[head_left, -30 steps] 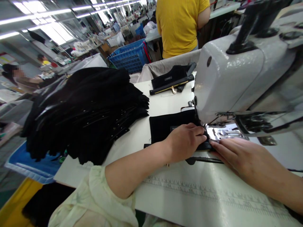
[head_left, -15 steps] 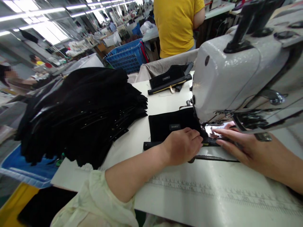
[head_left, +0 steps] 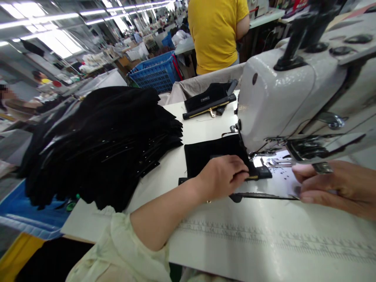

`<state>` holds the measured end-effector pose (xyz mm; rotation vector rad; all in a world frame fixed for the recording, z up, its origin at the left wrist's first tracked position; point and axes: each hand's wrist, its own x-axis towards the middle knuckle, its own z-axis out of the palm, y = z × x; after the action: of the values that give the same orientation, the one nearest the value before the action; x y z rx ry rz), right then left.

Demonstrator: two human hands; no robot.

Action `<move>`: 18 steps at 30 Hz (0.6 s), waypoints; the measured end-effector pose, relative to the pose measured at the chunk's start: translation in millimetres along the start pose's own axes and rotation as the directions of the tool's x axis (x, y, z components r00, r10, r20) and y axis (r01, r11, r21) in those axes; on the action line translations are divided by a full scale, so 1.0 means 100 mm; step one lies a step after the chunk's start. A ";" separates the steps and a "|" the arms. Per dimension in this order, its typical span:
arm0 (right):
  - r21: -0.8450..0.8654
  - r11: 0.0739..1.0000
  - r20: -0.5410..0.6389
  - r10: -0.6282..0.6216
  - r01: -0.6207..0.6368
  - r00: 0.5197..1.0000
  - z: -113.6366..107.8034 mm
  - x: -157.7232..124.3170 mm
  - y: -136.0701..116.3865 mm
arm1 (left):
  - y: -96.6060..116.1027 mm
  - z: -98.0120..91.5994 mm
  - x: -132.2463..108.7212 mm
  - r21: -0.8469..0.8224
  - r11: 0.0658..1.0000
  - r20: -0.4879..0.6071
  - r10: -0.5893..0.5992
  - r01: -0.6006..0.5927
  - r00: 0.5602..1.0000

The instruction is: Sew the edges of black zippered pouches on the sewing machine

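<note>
A black fabric piece (head_left: pixel 199 156) lies on the machine bed, its right edge close to the needle area of the white sewing machine (head_left: pixel 266 98). My left hand (head_left: pixel 225 176) rests over it, fingers bent and closed on its lower edge, hiding most of the label. Just right of those fingertips, gold zip teeth (head_left: pixel 253 177) and a dark end tab (head_left: pixel 265 171) show. To the right of the metal plate (head_left: pixel 280 182), my right hand (head_left: pixel 335 190) is apart from the fabric. Its fingers are curled together; blur hides what they hold, if anything.
A big heap of black fabric pieces (head_left: pixel 102 145) covers the table's left, above a blue crate (head_left: pixel 23 211). Another black piece with a gold zip (head_left: pixel 210 105) lies behind. A printed ruler (head_left: pixel 235 232) runs along the front. A person in yellow (head_left: pixel 217 35) stands beyond.
My right hand has drawn back to the right from the needle area, uncovering the metal plate and the zip's end tab. My left hand has shifted slightly left, over the label.
</note>
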<state>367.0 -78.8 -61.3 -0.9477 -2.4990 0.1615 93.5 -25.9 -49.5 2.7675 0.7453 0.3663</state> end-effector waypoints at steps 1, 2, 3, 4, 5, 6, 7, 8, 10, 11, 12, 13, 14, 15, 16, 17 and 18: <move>0.115 0.993 0.128 -0.049 0.034 0.991 -0.02 -0.05 0.02 | 0.03 0.01 -0.02 0.129 0.989 0.049 0.070 -0.076 0.996; 0.207 0.977 0.221 -0.095 0.048 0.971 -0.03 -0.08 0.03 | 0.07 0.03 -0.03 0.251 0.957 0.102 0.122 -0.144 0.987; 0.242 0.969 0.250 -0.109 0.047 0.962 -0.02 -0.10 0.03 | 0.09 0.04 -0.03 0.346 0.916 0.156 0.155 -0.201 0.975; 0.195 0.980 0.200 -0.080 0.040 0.976 0.00 -0.10 0.02 | 0.12 0.05 -0.03 0.406 0.880 0.206 0.175 -0.247 0.963; 0.096 0.994 0.105 -0.053 0.043 0.993 0.04 -0.08 -0.01 | 0.13 0.06 -0.03 0.436 0.856 0.242 0.186 -0.278 0.952; -0.031 0.999 -0.010 -0.040 0.040 0.999 0.08 -0.06 -0.05 | 0.14 0.06 -0.02 0.446 0.845 0.269 0.188 -0.295 0.944; -0.167 0.986 -0.131 -0.046 0.023 0.990 0.14 -0.02 -0.10 | 0.15 0.07 -0.02 0.445 0.843 0.284 0.185 -0.300 0.941; -0.285 0.958 -0.203 -0.072 0.011 0.977 0.20 0.02 -0.15 | 0.15 0.07 -0.01 0.438 0.846 0.292 0.184 -0.302 0.939; -0.401 0.916 -0.223 -0.125 0.026 0.967 0.33 0.08 -0.23 | 0.15 0.09 -0.01 0.425 0.856 0.279 0.185 -0.294 0.942; -0.416 0.909 -0.216 -0.145 0.044 0.966 0.39 0.11 -0.26 | 0.15 0.09 -0.01 0.419 0.859 0.270 0.191 -0.294 0.944; -0.417 0.907 -0.212 -0.155 0.055 0.965 0.44 0.12 -0.27 | 0.14 0.09 -0.02 0.415 0.860 0.263 0.201 -0.298 0.944; -0.413 0.909 -0.210 -0.156 0.057 0.965 0.48 0.13 -0.28 | 0.14 0.09 -0.02 0.415 0.858 0.259 0.208 -0.304 0.943; -0.411 0.910 -0.215 -0.154 0.053 0.965 0.51 0.13 -0.27 | 0.15 0.08 -0.02 0.419 0.853 0.261 0.215 -0.312 0.941; -0.410 0.911 -0.218 -0.148 0.048 0.965 0.53 0.13 -0.27 | 0.15 0.07 -0.02 0.427 0.845 0.268 0.222 -0.322 0.938; -0.409 0.911 -0.222 -0.144 0.041 0.964 0.54 0.12 -0.26 | 0.16 0.06 -0.02 0.438 0.835 0.278 0.226 -0.333 0.933; -0.409 0.912 -0.225 -0.144 0.041 0.964 0.54 0.12 -0.25 | 0.17 0.04 -0.02 0.449 0.826 0.291 0.227 -0.342 0.930; -0.408 0.912 -0.222 -0.145 0.044 0.964 0.54 0.12 -0.25 | 0.19 0.03 -0.02 0.458 0.818 0.304 0.224 -0.348 0.926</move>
<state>319.6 -87.0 -98.0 -0.9276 -2.3753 -0.4927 101.3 -43.0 -46.7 3.3518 0.3952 -0.1425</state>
